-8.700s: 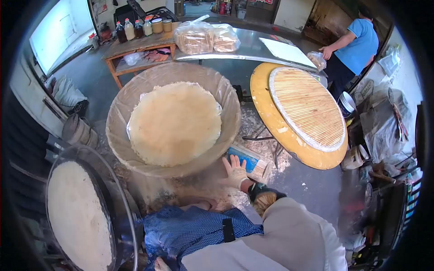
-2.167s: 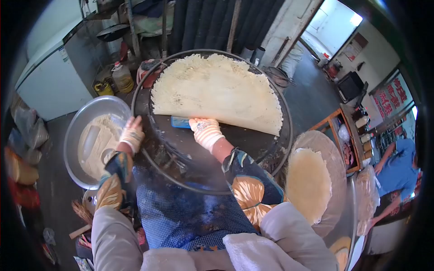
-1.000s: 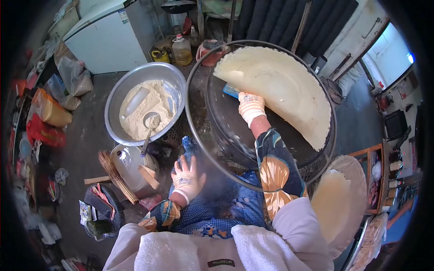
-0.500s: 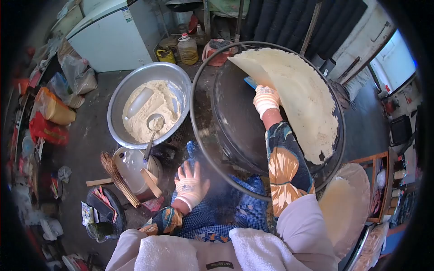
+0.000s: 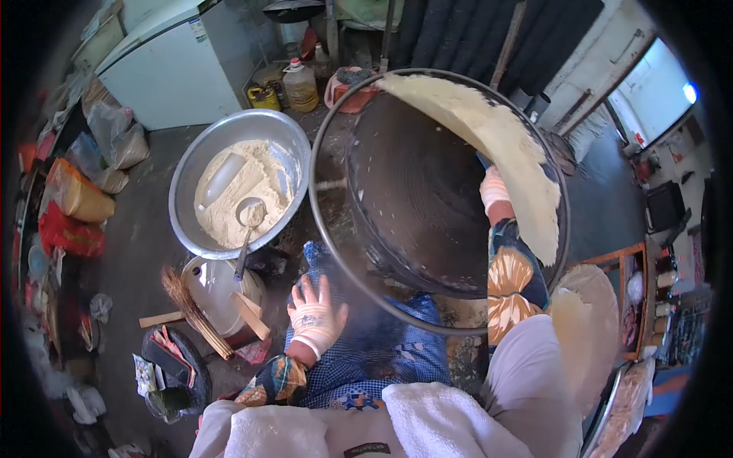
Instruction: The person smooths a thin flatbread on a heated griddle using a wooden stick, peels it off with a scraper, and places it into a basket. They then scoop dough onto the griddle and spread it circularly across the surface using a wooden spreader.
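A large thin pancake (image 5: 513, 137) lies folded back over the far right part of a round black griddle (image 5: 420, 191). My gloved right hand (image 5: 495, 191) is at the pancake's inner edge, closed on a blue scraper (image 5: 482, 159). Most of the scraper is hidden by the hand and the pancake. Bare dark griddle surface shows left of that hand. My gloved left hand (image 5: 315, 317) hovers over or rests on my blue checked apron (image 5: 359, 359); which of the two I cannot tell. Its fingers are spread and it holds nothing.
A metal ring (image 5: 334, 237) surrounds the griddle. To its left, a metal basin (image 5: 178, 195) holds pale batter or dough and a ladle (image 5: 246, 240). A whisk broom (image 5: 195, 309) lies across a pale bucket (image 5: 217, 282). More round pancakes (image 5: 592, 328) are stacked at the right.
My right hand has moved right with the scraper, folding the pancake farther toward the griddle's right rim and baring more surface. My left hand has barely moved; the view has shifted slightly.
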{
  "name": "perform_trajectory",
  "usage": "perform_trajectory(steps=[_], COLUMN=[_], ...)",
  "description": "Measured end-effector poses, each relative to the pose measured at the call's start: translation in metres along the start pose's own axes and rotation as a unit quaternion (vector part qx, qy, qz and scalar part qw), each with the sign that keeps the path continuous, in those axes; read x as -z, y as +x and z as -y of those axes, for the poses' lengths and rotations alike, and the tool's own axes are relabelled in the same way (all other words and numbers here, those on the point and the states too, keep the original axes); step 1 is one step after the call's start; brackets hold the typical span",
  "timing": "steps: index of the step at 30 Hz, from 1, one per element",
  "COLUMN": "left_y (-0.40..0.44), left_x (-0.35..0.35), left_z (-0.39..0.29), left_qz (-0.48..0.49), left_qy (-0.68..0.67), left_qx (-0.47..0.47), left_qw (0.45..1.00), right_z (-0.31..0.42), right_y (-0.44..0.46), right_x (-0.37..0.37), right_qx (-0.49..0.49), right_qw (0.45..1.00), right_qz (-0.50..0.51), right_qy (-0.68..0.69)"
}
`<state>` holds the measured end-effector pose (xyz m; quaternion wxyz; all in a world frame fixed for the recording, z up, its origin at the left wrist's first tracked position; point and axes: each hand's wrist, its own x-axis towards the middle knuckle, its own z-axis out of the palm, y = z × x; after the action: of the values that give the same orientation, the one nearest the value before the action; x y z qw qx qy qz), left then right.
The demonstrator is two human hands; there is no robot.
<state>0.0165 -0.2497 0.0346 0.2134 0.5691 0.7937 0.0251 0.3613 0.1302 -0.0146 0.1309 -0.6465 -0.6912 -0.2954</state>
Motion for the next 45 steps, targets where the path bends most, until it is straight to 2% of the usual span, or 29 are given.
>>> perform_trajectory(steps=[4,5,6,7,8,9,12,13,14,16,18,20,21,23,24,26,29,30,31,32,33,34,36,39,42,45], left_y=[0.002,0.001,0.000,-0.001,-0.001,-0.001,0.010,0.015,0.016,0.008,0.021,0.037,0.034,0.030,0.026,0.025,0.005,0.007,0.006,0.001,0.003,0.007,0.020,0.064,0.121,0.192], left_x=[-0.005,0.000,-0.002,-0.004,-0.007,-0.010,-0.038,-0.041,-0.043,-0.039,-0.046,-0.059,-0.054,-0.053,-0.050,-0.052,-0.028,-0.032,-0.026,-0.007,0.007,0.017,0.046,0.093,0.123,0.130], left_z=[0.002,-0.002,-0.003,-0.003,-0.003,-0.004,0.022,0.031,0.036,0.029,0.043,0.053,0.043,0.031,0.029,0.034,0.016,0.022,0.020,0.009,0.000,-0.008,-0.027,-0.064,-0.108,-0.134], left_qz=[-0.008,0.011,-0.008,-0.024,-0.035,-0.045,-0.105,-0.109,-0.118,-0.096,-0.084,-0.104,-0.074,-0.067,-0.065,-0.104,-0.149,-0.203,-0.245,-0.264,-0.280,-0.296,-0.341,-0.373,-0.379,-0.376], left_qy=[0.010,0.011,0.015,0.025,0.035,0.048,0.070,0.079,0.086,0.091,0.097,0.100,0.101,0.110,0.103,0.115,0.047,0.020,-0.001,-0.005,-0.013,-0.008,-0.011,-0.019,-0.003,0.034], left_qx=[-0.002,0.007,0.001,-0.007,-0.023,-0.025,-0.072,-0.086,-0.094,-0.090,-0.088,-0.118,-0.091,-0.096,-0.093,-0.149,-0.216,-0.244,-0.283,-0.276,-0.281,-0.288,-0.331,-0.390,-0.390,-0.396], left_qw=[1.000,1.000,1.000,0.999,0.999,0.997,0.989,0.987,0.985,0.987,0.988,0.983,0.988,0.987,0.988,0.977,0.964,0.948,0.927,0.924,0.918,0.911,0.880,0.842,0.839,0.837], right_z=[-0.086,-0.091,-0.094,-0.115,-0.113,-0.119,-0.099,-0.085,-0.074,-0.059,-0.057,-0.083,-0.096,-0.118,-0.127,-0.144,-0.143,-0.131,-0.126,-0.123,-0.124,-0.129,-0.134,-0.138,-0.125,-0.110], right_y=[-0.086,-0.091,-0.094,-0.128,-0.167,-0.210,-0.338,-0.378,-0.435,-0.505,-0.607,-0.651,-0.670,-0.702,-0.714,-0.730,-0.723,-0.707,-0.693,-0.692,-0.688,-0.715,-0.703,-0.704,-0.689,-0.668], right_x=[0.023,0.075,0.131,0.137,0.177,0.199,0.303,0.330,0.344,0.396,0.396,0.416,0.420,0.419,0.417,0.400,0.367,0.363,0.352,0.343,0.340,0.321,0.332,0.335,0.338,0.328], right_qx=[-0.056,-0.094,-0.098,0.020,-0.085,-0.084,-0.086,-0.095,-0.099,-0.243,-0.370,-0.519,-0.562,-0.622,-0.655,-0.680,-0.671,-0.660,-0.699,-0.683,-0.706,-0.701,-0.724,-0.723,-0.650,-0.534], right_qw=[0.996,0.976,0.915,0.892,0.956,0.982,0.975,0.971,0.978,0.920,0.861,0.789,0.784,0.758,0.732,0.708,0.683,0.669,0.610,0.591,0.564,0.563,0.548,0.581,0.672,0.798], right_qz=[0.003,0.197,0.390,0.438,0.277,0.169,0.141,0.159,0.061,0.234,0.313,0.319,0.264,0.163,0.155,0.167,0.281,0.333,0.362,0.408,0.409,0.414,0.404,0.351,0.331,0.274], right_qy=[0.075,0.022,-0.042,-0.110,-0.033,0.020,0.151,0.152,0.175,0.199,0.155,0.078,0.014,-0.104,-0.103,-0.093,-0.067,-0.076,-0.091,-0.135,-0.125,-0.141,-0.112,-0.128,-0.129,-0.042])
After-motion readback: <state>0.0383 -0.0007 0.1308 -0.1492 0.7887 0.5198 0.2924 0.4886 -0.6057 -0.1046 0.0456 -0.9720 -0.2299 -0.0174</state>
